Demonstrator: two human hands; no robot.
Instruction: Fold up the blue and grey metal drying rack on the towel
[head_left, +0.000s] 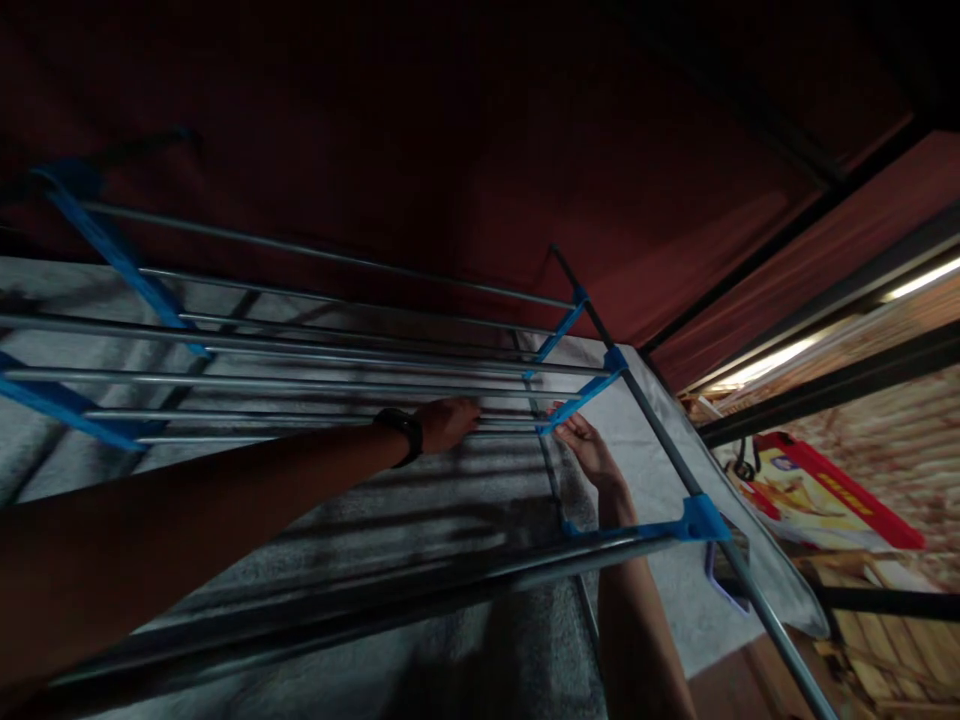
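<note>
A rack of grey metal rods [300, 384] with blue plastic end brackets fills the middle of the head view. My left hand [448, 422], with a dark band at the wrist, reaches in from the left. Its fingers are curled on one of the lowest rods near the right end. Coming up from below, my right hand [586, 445] has its fingertips pinched at the lower end of a blue bracket [581, 397], where the rods meet it. Part of its grip is hidden behind the bracket. A dark upright tube [660, 430] runs along the rack's right side.
Another blue bracket [703, 518] with thicker rods crosses low in front of my forearms. Grey cloth [487, 500] lies beneath the rack. Dark red fabric [450, 150] hangs behind. At right are a red and yellow package [817, 490], dark frame bars and wooden slats [885, 640].
</note>
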